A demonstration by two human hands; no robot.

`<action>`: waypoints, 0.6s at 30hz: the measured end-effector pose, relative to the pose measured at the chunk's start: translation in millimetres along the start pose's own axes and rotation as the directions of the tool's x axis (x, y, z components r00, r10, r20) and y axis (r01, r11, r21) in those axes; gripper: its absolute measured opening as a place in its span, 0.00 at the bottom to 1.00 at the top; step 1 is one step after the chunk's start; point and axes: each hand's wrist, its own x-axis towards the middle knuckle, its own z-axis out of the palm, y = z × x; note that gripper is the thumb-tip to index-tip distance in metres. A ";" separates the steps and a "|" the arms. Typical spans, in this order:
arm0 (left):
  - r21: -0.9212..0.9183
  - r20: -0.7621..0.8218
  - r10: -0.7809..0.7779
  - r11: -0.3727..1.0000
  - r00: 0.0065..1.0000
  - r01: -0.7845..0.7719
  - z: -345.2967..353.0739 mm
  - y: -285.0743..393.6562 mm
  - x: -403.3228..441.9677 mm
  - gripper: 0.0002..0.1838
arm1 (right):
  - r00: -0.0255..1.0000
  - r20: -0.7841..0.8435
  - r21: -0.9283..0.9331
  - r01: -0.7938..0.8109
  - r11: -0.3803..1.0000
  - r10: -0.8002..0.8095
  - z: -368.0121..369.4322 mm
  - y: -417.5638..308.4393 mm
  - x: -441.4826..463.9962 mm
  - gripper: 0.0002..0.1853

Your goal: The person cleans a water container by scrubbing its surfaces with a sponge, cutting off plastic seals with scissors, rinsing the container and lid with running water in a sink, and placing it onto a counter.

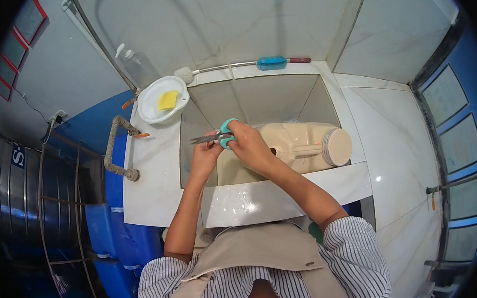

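Note:
My right hand point(248, 144) is closed on the teal handles of a pair of scissors point(206, 139), its blades pointing left over the sink. Just below the blades, my left hand point(208, 153) is closed with its fingertips pinched together. What lies between those fingertips, if anything, is too small to make out. Under and beside my right hand, a large cream plastic jug point(299, 139) lies on its side in the sink point(208, 111), its round cap to the right. Part of the jug is hidden behind my right hand and forearm.
A white basin point(149, 102) with a yellow sponge point(168, 100) sits on the left ledge, near pipes with orange valve handles point(141, 135). Along the back rim lies a long-handled brush point(221, 67) by a blue-headed brush point(271, 63). Blue containers point(105, 231) stand lower left.

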 end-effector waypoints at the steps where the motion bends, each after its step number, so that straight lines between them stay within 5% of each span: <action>1: -0.001 0.004 -0.002 1.000 1.000 0.002 0.5 -2.4 1.3 0.12 | 0.994 -0.071 -0.061 0.081 0.995 -0.085 4.3 2.2 -1.0 0.15; 6: 0.365 -0.037 0.307 0.890 0.951 -0.273 5.1 2.9 0.1 0.12 | 0.977 -0.178 -0.087 0.104 0.991 -0.118 7.9 4.8 0.6 0.13; 9: 0.582 0.035 0.350 0.754 0.936 -0.304 3.4 19.8 -2.6 0.11 | 0.967 -0.249 -0.002 0.063 0.998 -0.062 6.5 7.0 2.8 0.10; 11: 0.547 0.096 0.389 0.748 0.916 -0.375 -4.2 15.6 2.6 0.11 | 0.920 -0.216 0.403 -0.220 0.888 0.326 4.5 8.5 9.5 0.10; 13: 0.509 0.154 0.429 0.738 0.890 -0.444 -8.7 8.0 7.1 0.11 | 0.915 -0.177 0.546 -0.216 0.810 0.364 8.5 39.0 16.4 0.09; 15: 0.303 0.050 0.237 0.922 0.970 -0.241 -7.6 2.1 10.5 0.10 | 0.910 -0.133 0.669 -0.209 0.713 0.392 -1.7 35.8 16.0 0.09; 17: 0.306 0.032 0.230 0.924 0.973 -0.229 -8.6 1.1 14.9 0.10 | 0.890 0.034 0.813 -0.290 0.505 0.456 -10.5 26.8 13.0 0.10; 18: 0.308 0.017 0.214 0.928 0.977 -0.209 -8.1 1.0 15.7 0.10 | 0.891 0.037 0.813 -0.291 0.505 0.453 -10.2 27.2 14.7 0.10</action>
